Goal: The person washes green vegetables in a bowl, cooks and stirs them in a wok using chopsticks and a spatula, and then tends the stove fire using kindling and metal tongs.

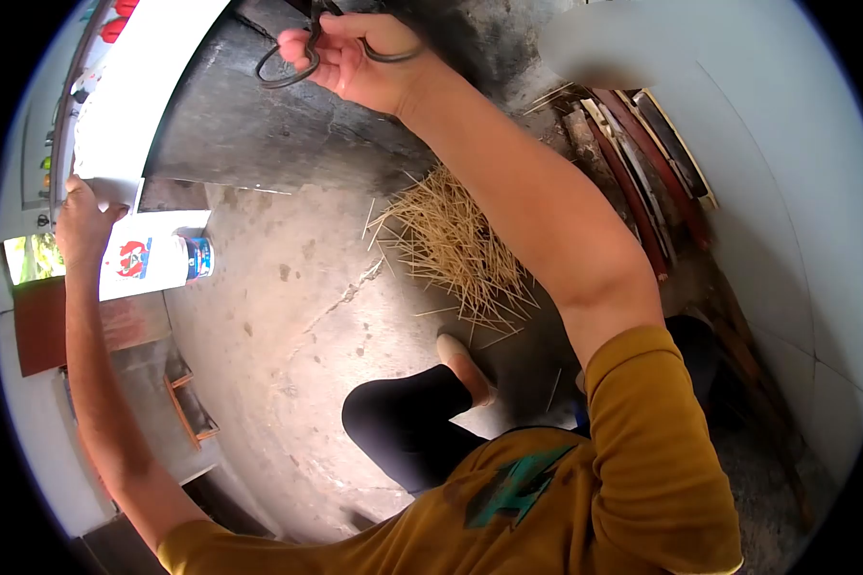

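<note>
My right hand is raised at the top of the view, with its fingers around scissors that have black looped handles. Their blades are hidden or cut off by the top edge. At the far left, my left hand is at the near end of a bright white surface. Its thumb and finger close at a greyish edge there, and what lies between them is not clear. Beside that hand, a white bucket with red and blue print appears tilted by the lens.
A heap of dry straw-like sticks lies on the concrete floor. Wooden boards lean by the pale wall at right. A dark grey block wall stands ahead. Small red items are at upper left.
</note>
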Demonstrator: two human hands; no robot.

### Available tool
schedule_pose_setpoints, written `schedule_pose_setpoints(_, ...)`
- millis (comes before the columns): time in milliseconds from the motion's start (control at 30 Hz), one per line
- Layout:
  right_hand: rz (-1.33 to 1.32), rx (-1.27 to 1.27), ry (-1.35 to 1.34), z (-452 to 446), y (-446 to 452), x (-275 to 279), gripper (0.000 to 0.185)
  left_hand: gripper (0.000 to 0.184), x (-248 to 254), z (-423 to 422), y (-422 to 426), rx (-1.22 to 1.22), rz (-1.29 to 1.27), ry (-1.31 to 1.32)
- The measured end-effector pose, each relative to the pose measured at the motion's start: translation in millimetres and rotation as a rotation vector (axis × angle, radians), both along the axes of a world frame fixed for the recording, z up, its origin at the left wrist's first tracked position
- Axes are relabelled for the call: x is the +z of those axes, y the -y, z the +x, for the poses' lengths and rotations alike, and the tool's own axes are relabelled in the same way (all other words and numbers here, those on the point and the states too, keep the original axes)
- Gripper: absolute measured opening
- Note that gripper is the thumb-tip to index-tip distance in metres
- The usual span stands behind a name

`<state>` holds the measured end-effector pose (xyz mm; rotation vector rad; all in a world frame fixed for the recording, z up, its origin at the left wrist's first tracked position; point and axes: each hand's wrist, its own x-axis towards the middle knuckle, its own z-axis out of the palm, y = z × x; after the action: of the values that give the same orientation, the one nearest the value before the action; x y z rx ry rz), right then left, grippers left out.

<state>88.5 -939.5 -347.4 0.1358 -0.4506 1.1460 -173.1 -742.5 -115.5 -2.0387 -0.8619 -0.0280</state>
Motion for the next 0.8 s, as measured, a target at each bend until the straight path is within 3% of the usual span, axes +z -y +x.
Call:
schedule_pose_setpoints(100, 0.02, -0.002, 0.181, 7.5, 7.4, -6.0, 0.028, 0.058, -0.2, -0.9, -2.5, 0.008, 0.006, -0.004)
schedule_pose_setpoints(300, -0.325, 0.119, 0.42, -5.2, 108.2, -8.7, 0.02, 0.06, -2.9, 5.0, 7.8, 0.054, 0.009, 0.03)
schedule_pose_setpoints(400, -0.387, 0.051, 0.463, -18.2, 146.0, -17.2, 0.013, 0.062, -2.2, 4.2, 7.7, 0.051, -0.001, 0.031)
schedule_pose_setpoints(467, -0.488, -0.025, 0.548, -18.5, 150.6, -22.1, 0.02, 0.062, -1.8, 4.2, 7.1, 0.053, -0.019, 0.038)
schedule_pose_setpoints(500, -0.538, -0.063, 0.59, -18.0, 151.9, -22.7, 0.024, 0.063, -1.8, 4.6, 6.8, 0.054, -0.028, 0.042)
schedule_pose_setpoints(533, -0.581, -0.089, 0.633, -13.7, 149.4, -21.9, 0.012, 0.063, -1.6, 5.1, 6.2, 0.061, -0.032, 0.039)
schedule_pose_setpoints(633, -0.716, -0.161, 0.9, 9.6, 125.7, -22.3, 0.01, 0.063, -1.3, 4.0, 3.7, 0.064, -0.034, 0.032)
schedule_pose_setpoints(767, -0.896, -0.245, 1.042, 48.7, 58.8, -26.2, 0.038, 0.063, -2.7, 2.5, 5.7, 0.019, -0.012, 0.025)
schedule_pose_setpoints(800, -0.94, -0.258, 1.122, 60.5, 37.5, -28.1, 0.03, 0.063, -2.5, 2.0, 4.5, 0.01, -0.006, 0.024)
